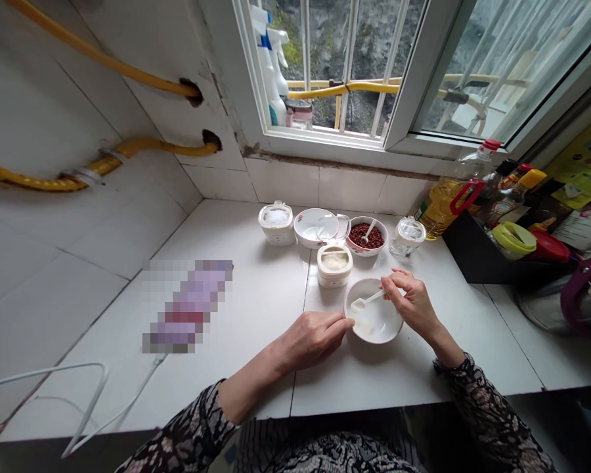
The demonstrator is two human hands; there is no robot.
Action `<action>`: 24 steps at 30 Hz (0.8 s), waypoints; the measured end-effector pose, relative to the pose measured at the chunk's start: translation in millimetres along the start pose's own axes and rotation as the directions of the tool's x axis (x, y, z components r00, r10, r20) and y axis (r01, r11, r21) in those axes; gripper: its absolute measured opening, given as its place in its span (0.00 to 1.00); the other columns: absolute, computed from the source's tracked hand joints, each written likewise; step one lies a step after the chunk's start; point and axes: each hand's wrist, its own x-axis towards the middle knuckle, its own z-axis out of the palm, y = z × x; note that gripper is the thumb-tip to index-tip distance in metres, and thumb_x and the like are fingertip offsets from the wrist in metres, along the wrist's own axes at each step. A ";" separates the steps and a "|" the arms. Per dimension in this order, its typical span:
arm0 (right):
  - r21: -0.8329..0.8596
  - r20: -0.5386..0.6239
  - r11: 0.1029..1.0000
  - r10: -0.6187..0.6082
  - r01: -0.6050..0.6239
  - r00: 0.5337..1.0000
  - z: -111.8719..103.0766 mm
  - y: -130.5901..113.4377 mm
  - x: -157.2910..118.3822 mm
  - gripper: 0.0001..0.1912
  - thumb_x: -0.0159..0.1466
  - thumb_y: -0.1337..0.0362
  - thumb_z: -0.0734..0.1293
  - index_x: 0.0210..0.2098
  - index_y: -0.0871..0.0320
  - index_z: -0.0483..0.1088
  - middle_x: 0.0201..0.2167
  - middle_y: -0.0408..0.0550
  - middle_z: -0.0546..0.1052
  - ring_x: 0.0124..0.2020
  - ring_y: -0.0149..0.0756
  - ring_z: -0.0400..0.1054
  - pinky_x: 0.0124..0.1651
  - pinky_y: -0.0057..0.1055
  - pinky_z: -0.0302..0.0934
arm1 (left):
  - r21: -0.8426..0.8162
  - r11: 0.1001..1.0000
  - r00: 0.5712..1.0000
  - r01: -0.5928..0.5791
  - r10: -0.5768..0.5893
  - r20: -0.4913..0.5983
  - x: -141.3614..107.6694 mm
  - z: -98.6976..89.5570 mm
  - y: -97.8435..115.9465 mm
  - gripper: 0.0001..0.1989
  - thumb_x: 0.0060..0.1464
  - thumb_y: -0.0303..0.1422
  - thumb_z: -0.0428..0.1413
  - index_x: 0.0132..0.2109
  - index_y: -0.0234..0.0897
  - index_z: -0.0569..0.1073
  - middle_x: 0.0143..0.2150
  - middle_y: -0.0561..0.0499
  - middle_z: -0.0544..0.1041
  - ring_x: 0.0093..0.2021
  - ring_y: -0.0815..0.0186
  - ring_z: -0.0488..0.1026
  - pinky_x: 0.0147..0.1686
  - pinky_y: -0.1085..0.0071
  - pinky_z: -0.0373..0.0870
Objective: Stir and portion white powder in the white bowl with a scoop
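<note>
My right hand (410,299) pinches the handle of a small white spoon (359,305), whose scoop hangs over a white bowl (384,325). Something pale, grainy or powdery, shows on the scoop and on the bowl's left inner side. At the bowl's left rim, my left hand (315,336) has its fingers curled together and steadies it. Just behind stands a small seasoning jar (333,276) with its clear lid (342,225) raised, full of pale grains. Farther back, a bowl of red beans (366,236) has another white spoon (369,230) in it.
A lidded white jar (276,226), a white bowl (303,228) and a clear glass jar (408,238) line the back. Oil and sauce bottles (443,203) crowd the right around a black box (465,253). A blurred-out phone-like object (192,305) with a white cable (138,397) lies left.
</note>
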 end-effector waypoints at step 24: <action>0.061 -0.278 0.994 -0.072 0.092 0.958 -11.3 -28.6 69.1 0.26 0.70 0.51 0.59 0.19 0.55 0.65 0.19 0.43 0.71 0.25 0.33 0.66 0.41 0.36 0.64 | -0.011 1.000 1.000 0.004 -0.004 -0.026 0.9 -0.4 0.6 0.10 0.67 0.24 0.42 0.46 0.33 0.67 0.29 0.52 0.72 0.23 0.72 0.66 0.19 0.76 0.63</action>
